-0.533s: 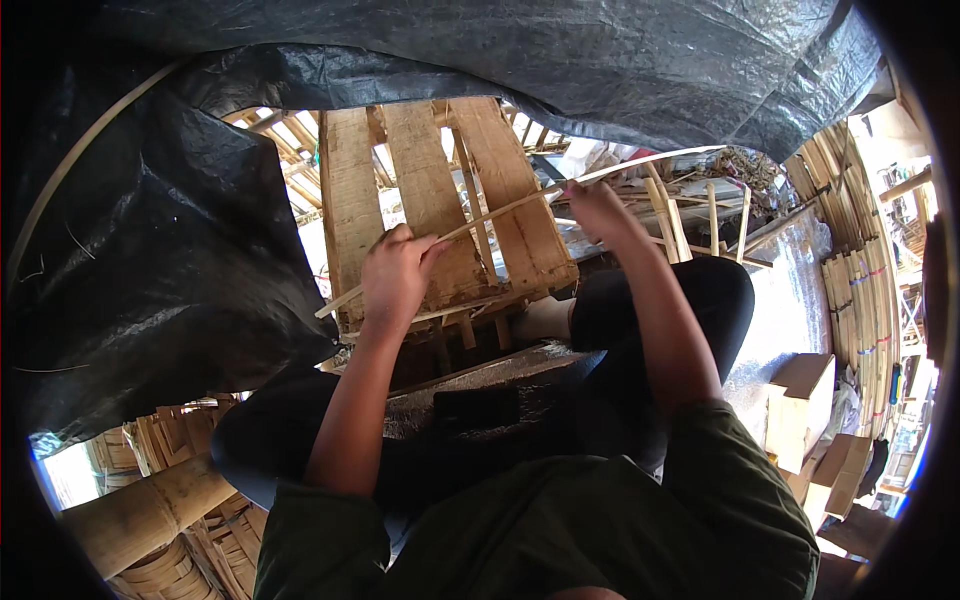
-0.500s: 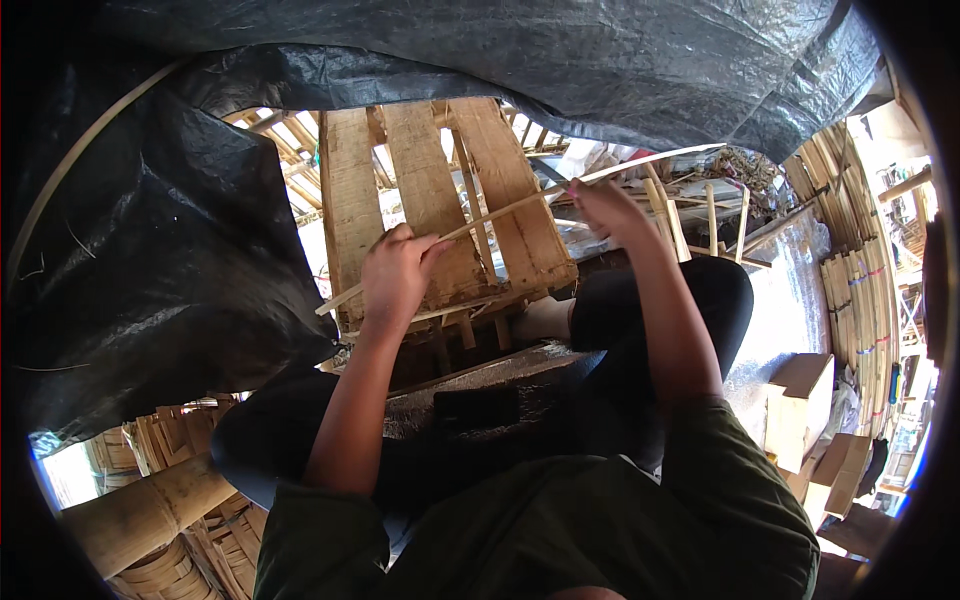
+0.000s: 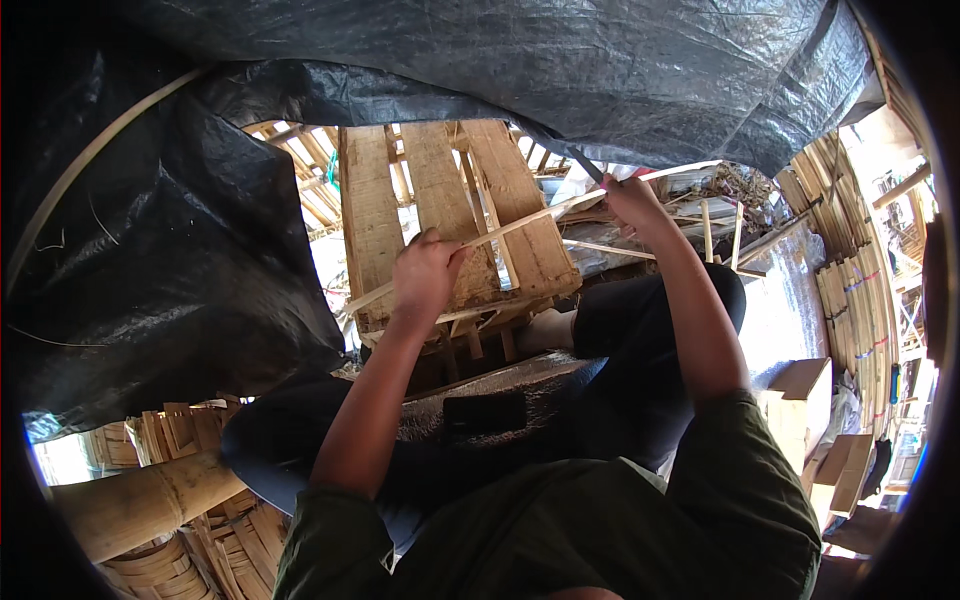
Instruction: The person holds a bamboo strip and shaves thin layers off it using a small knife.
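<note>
A long, pale bamboo strip slants over the wooden planks, its near end low on the left and its far end up to the right. My left hand is closed around it over the middle of the planks. In my right hand is a knife, its dark blade pointing up and away to the left. That hand is beside the strip, toward its far end; whether its fingers also touch the strip is hidden.
The plank bench stands before my knees. Black plastic sheeting hangs left and overhead. Bundled bamboo strips line the right, near cardboard boxes. A thick bamboo pole lies at lower left. Thin sticks stand beyond my right knee.
The view has shifted slightly. My right hand has turned, so the knife blade now shows clearly above it. My left hand keeps its hold on the bamboo strip.
</note>
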{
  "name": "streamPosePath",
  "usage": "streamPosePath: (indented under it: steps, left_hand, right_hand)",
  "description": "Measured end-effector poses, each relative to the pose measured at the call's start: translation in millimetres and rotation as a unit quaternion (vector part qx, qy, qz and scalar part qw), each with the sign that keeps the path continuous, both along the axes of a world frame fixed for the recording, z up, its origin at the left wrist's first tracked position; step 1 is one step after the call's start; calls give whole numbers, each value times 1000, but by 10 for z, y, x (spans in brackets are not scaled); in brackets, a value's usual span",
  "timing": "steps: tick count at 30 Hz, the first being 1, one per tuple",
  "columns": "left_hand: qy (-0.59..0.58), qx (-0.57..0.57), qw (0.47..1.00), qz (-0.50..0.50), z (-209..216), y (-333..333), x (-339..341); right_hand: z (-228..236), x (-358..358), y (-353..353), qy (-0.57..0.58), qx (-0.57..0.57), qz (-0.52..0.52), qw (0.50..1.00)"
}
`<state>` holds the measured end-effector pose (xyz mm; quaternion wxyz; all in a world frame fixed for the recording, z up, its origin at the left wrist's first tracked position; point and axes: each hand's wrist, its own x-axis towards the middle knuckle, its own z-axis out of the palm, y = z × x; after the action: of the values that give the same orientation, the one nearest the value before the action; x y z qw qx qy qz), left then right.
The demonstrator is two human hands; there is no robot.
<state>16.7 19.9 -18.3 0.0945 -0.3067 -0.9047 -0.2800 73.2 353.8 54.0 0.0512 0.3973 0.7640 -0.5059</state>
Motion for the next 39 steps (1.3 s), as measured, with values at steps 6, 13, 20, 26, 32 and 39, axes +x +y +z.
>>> streamPosePath:
  steps: [6,13,20,26,32,39]
  left_hand:
    - [-1,19,1000,7,31,244,-45]
    - [44,7,998,32,24,363,-57]
    - [63,-5,997,44,44,468,-11]
    - [70,-37,996,51,52,380,24]
    - [63,-27,996,49,40,463,-29]
    - [55,-30,996,55,44,439,-5]
  right_hand:
    - [-221,2,106,36,30,31,998]
    - [-857,-87,441,62,45,-114,991]
    - [-892,-97,664,30,-90,-104,990]
    - [-834,-231,77,-42,102,41,993]
    - [-945,-220,292,45,-33,-98,994]
    - [-716,-127,382,153,-44,-228,961]
